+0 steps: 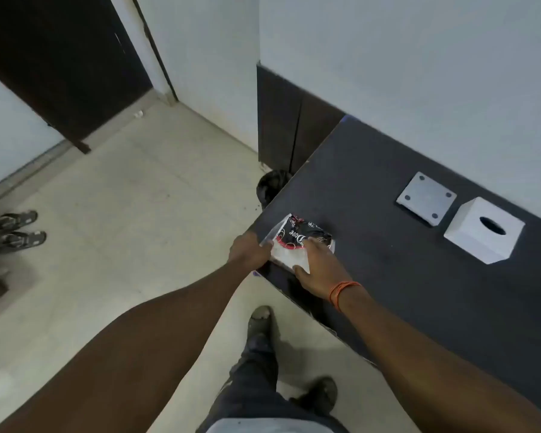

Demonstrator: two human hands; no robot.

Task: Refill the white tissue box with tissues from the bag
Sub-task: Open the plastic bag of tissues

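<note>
Item: tissue bag (pixel 295 242) at desk (pixel 419 292) corner, left hand (pixel 249 250) grip clamped on its edge, right hand (pixel 320 270) pressing it; white tissue box (pixel 484 229) at three o'clock; best steadied while opening.

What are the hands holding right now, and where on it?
Both grip the tissue bag at the table corner: left hand on its near-left edge, right hand over its near-right side, thumb on the white end.
</note>
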